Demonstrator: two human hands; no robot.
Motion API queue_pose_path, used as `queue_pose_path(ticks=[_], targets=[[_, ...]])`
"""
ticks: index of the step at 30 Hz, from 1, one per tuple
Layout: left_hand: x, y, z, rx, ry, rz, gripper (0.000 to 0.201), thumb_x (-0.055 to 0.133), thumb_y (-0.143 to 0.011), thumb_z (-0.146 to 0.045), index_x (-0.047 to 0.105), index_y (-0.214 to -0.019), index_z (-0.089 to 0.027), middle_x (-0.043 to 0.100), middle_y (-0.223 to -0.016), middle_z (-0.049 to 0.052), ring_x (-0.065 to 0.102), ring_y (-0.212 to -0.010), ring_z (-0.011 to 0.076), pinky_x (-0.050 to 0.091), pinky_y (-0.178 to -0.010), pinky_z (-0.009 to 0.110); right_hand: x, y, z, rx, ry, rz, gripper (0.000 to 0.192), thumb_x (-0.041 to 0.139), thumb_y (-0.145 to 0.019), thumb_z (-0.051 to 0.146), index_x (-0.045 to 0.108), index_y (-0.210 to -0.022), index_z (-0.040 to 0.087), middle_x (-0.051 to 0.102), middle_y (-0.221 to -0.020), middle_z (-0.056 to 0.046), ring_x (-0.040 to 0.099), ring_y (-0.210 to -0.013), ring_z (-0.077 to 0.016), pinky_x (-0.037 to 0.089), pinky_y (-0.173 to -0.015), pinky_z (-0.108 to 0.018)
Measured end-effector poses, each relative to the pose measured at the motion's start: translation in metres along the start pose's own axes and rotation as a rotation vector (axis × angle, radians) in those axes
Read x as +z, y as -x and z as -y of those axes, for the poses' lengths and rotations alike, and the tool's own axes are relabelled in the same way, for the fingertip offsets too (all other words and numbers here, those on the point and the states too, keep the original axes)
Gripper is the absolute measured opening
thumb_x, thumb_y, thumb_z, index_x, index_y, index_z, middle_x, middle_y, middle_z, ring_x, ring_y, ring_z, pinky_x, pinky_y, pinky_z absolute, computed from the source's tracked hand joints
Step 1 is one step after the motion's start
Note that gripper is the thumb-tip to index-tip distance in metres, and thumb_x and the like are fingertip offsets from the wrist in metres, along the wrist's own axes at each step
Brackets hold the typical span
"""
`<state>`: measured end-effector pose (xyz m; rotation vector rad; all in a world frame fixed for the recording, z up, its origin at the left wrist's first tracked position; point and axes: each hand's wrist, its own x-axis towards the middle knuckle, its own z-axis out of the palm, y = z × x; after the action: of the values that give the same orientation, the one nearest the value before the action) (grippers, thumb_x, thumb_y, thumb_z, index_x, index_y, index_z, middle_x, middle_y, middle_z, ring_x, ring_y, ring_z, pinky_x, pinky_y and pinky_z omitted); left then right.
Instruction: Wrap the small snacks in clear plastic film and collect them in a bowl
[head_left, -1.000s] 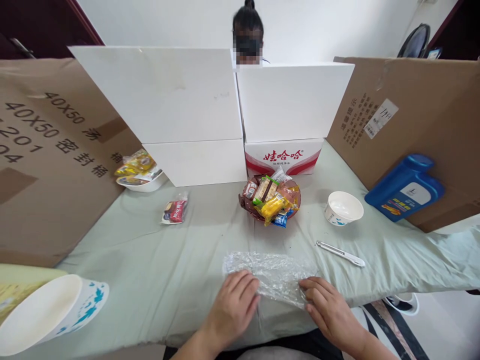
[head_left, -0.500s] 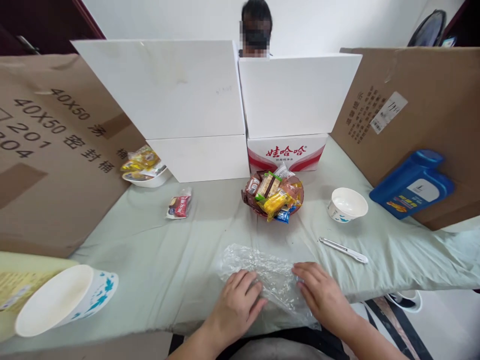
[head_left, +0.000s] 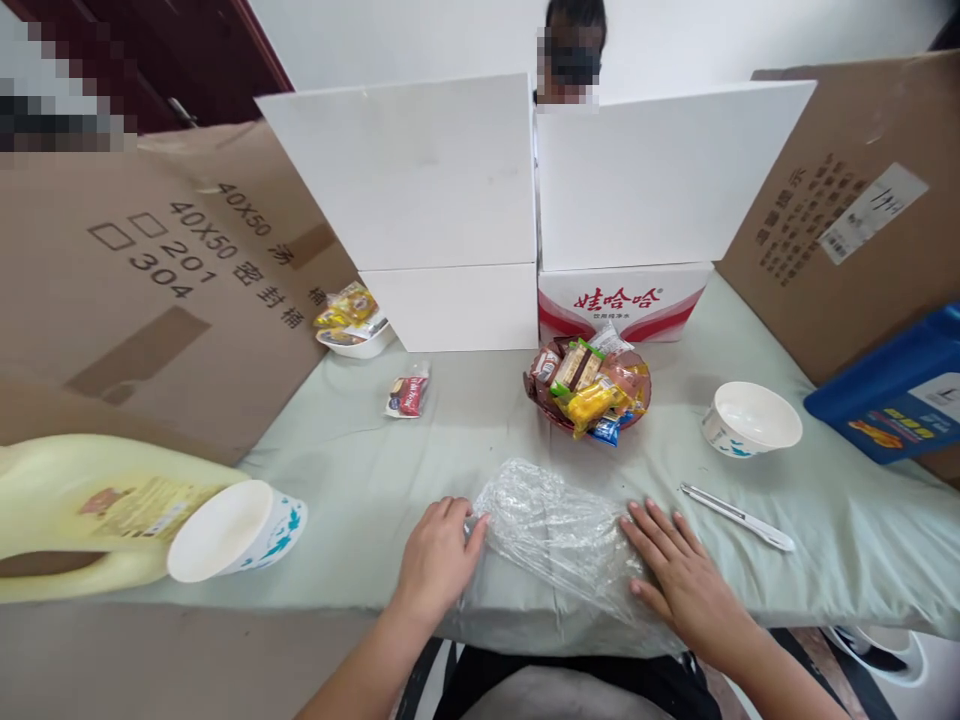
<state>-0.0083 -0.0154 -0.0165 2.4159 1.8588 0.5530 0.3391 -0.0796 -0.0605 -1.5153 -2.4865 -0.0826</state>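
Observation:
A crinkled clear plastic bag (head_left: pixel 555 530) lies spread on the cloth at the near edge of the table. At its left edge is my left hand (head_left: pixel 439 555), fingers curled, with a bit of the plastic between thumb and fingers. My right hand (head_left: pixel 679 575) rests flat on the bag's right side, fingers stretched and apart. Just beyond the right hand lies a white utility knife (head_left: pixel 739 517). Farther back, a dark red bowl (head_left: pixel 541 398) holds several wrapped snacks, a yellow packet (head_left: pixel 592 402) among them.
A white paper bowl (head_left: pixel 752 420) stands right of the snacks. One red-and-white packet (head_left: pixel 407 392) lies at left. A tilted paper bowl (head_left: pixel 225 530) sits by a pale yellow jug (head_left: pixel 112 500). Cardboard (head_left: pixel 172 260), white boxes (head_left: pixel 457 305) and a blue bottle (head_left: pixel 892 390) border the table. A person stands behind.
My left hand has moved from on top of the bag to its left edge. My right hand's fingers have spread flat. The bag looks more stretched out, and the camera has turned left.

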Motion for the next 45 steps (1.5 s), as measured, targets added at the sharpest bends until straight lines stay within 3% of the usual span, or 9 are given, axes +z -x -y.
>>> queue_pose_path(ticks=[4, 10, 13, 19, 23, 28, 34, 40, 45], targets=[[0.009, -0.002, 0.005, -0.153, 0.169, 0.046, 0.016, 0.06, -0.084, -0.035, 0.062, -0.082, -0.019, 0.064, -0.078, 0.004, 0.062, -0.075, 0.0222, 0.05, -0.069, 0.035, 0.008, 0.005, -0.005, -0.003, 0.037, -0.052, 0.07, 0.05, -0.09, 0.051, 0.025, -0.151, 0.026, 0.04, -0.15, -0.007, 0.031, -0.14, -0.0299, 0.027, -0.11, -0.054], [0.021, 0.0, 0.01, -0.219, 0.683, 0.03, 0.015, 0.053, -0.084, -0.033, 0.06, -0.081, -0.019, 0.065, -0.082, 0.003, 0.061, -0.072, 0.0164, 0.049, -0.066, 0.028, 0.013, -0.001, -0.012, 0.041, 0.055, -0.044, 0.062, 0.048, -0.092, 0.047, 0.03, -0.149, 0.029, 0.041, -0.15, -0.005, 0.027, -0.142, -0.0312, 0.024, -0.11, -0.057], [0.019, -0.003, 0.017, -0.247, 0.844, 0.147, 0.017, 0.055, -0.082, -0.036, 0.057, -0.083, -0.019, 0.064, -0.078, 0.001, 0.06, -0.069, 0.0149, 0.048, -0.064, 0.025, 0.01, -0.007, -0.018, 0.047, 0.074, -0.036, 0.059, 0.047, -0.092, 0.045, 0.034, -0.147, 0.026, 0.042, -0.149, -0.005, 0.027, -0.141, -0.0326, 0.026, -0.109, -0.057], [0.009, -0.009, 0.024, -0.212, 0.693, 0.371, 0.019, 0.059, -0.078, -0.035, 0.06, -0.089, -0.02, 0.062, -0.073, -0.001, 0.059, -0.066, 0.0151, 0.046, -0.064, 0.026, -0.022, -0.001, -0.021, 0.2, -0.123, -0.11, 0.042, 0.042, -0.095, 0.042, 0.053, -0.13, 0.022, 0.055, -0.136, -0.01, 0.046, -0.129, -0.0296, 0.04, -0.102, -0.048], [0.004, -0.005, 0.026, -0.192, 0.565, 0.35, 0.028, 0.058, -0.078, -0.042, 0.065, -0.095, -0.02, 0.06, -0.069, -0.002, 0.055, -0.061, 0.0159, 0.045, -0.061, 0.027, -0.044, 0.031, -0.007, 0.628, -0.435, -0.163, 0.036, 0.044, -0.092, 0.051, 0.062, -0.105, 0.022, 0.069, -0.098, -0.008, 0.065, -0.088, -0.0225, 0.052, -0.078, -0.036], [0.001, 0.003, 0.03, -0.258, 0.603, 0.389, 0.036, 0.06, -0.074, -0.048, 0.063, -0.097, -0.02, 0.061, -0.066, -0.002, 0.056, -0.058, 0.0166, 0.045, -0.06, 0.027, -0.037, 0.072, 0.028, 1.019, -0.952, -0.024, 0.048, 0.048, -0.083, 0.066, 0.061, -0.089, 0.021, 0.065, -0.069, -0.002, 0.057, -0.05, -0.0146, 0.048, -0.052, -0.028], [0.002, 0.005, 0.03, -0.373, 0.744, 0.496, 0.038, 0.065, -0.069, -0.047, 0.058, -0.095, -0.019, 0.066, -0.082, 0.001, 0.056, -0.055, 0.0142, 0.044, -0.058, 0.027, -0.015, 0.071, 0.058, 1.172, -1.33, -0.132, 0.056, 0.067, -0.066, 0.068, 0.061, -0.095, 0.02, 0.068, -0.079, -0.005, 0.052, -0.046, -0.012, 0.042, -0.041, -0.026], [-0.002, 0.008, 0.03, -0.421, 0.816, 0.514, 0.036, 0.064, -0.069, -0.044, 0.056, -0.094, -0.019, 0.057, -0.056, -0.005, 0.059, -0.06, 0.0182, 0.043, -0.06, 0.027, -0.013, 0.063, 0.06, 1.211, -1.456, -0.238, 0.058, 0.078, -0.061, 0.058, 0.058, -0.101, 0.02, 0.07, -0.078, -0.006, 0.053, -0.047, -0.0117, 0.043, -0.042, -0.025], [-0.003, 0.009, 0.028, -0.459, 0.817, 0.458, 0.036, 0.066, -0.065, -0.042, 0.058, -0.091, -0.018, 0.063, -0.079, 0.0, 0.057, -0.056, 0.014, 0.046, -0.059, 0.028, -0.018, 0.063, 0.062, 1.225, -1.476, -0.252, 0.057, 0.08, -0.06, 0.054, 0.057, -0.099, 0.02, 0.07, -0.076, -0.006, 0.054, -0.049, -0.0126, 0.044, -0.044, -0.026]])
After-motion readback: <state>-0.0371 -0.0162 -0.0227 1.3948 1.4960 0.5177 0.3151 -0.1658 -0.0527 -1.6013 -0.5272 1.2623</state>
